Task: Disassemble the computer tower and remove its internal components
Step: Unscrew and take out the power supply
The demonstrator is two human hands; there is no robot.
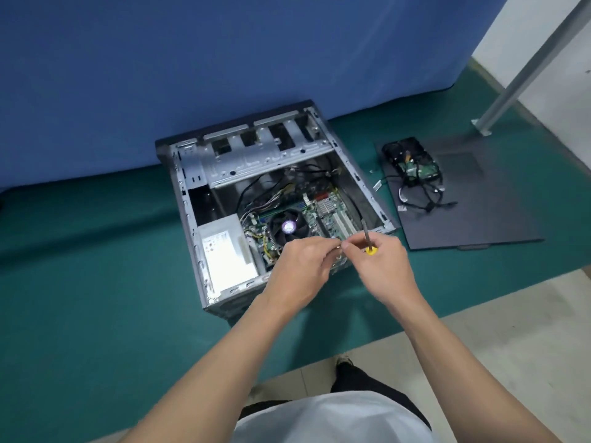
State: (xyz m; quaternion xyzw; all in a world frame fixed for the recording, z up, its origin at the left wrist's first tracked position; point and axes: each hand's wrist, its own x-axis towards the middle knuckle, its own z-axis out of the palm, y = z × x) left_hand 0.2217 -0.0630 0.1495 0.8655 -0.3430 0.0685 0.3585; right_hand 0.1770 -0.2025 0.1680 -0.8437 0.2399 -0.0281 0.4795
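The grey metal computer tower (353, 183) lies on its side on the green floor covering (96, 282), open side up, with a blue backdrop (160, 59) behind it. Its dark grey flat side panel (479, 212) is already off and lies on the floor to the tower's right. On that panel rest a black hard drive (412, 158) and a tangle of black cables (422, 195), so at least one drive looks to be out.

Much remains inside. The green motherboard (326, 206) is seated in the tower's base, and the round black cooler fan (287, 227) sits on it. The silver power supply box (227, 254) fills the near left corner. Wires run across the board below the bare metal drive cage (256, 167) at the far end. I judge the job well short of half done.

Over the tower's near edge, the right hand (383, 266) grips a yellow-handled screwdriver (367, 236), shaft pointing up and away. The left hand (300, 270) has its fingers drawn together at the tips, meeting the right fingertips. Whether they pinch a screw or some other small piece, I cannot tell.

The fasteners holding the fan, board and supply look to be the work left.
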